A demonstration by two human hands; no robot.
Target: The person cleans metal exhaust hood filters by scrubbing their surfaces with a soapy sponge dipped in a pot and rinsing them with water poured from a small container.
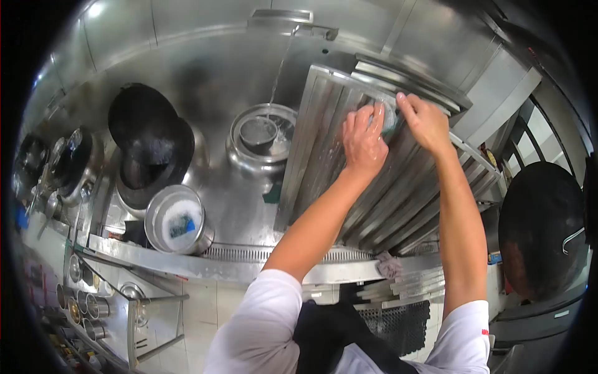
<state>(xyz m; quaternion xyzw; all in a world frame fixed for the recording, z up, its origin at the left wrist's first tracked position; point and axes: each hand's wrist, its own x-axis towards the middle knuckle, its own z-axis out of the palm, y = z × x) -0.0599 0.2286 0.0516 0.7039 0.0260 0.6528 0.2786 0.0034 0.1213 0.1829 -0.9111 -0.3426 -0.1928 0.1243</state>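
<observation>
A ridged metal panel (324,143) leans over the steel counter in front of me. My left hand (365,142) presses a pale and green scrubbing pad (389,118) against the panel's upper part, its fingers bent over the pad's left side. At the panel's top edge, my right hand (426,123) is closed on the rim, thumb at the top. The panel's surface looks wet beside the left hand. More metal panels (405,84) stand behind this one.
Water runs into a round steel basin (265,159) holding a bowl. Dark woks (146,134) and a pot of suds (179,219) stand left. A large wok (542,230) is at the right. A pink cloth (389,266) lies on the counter's front edge.
</observation>
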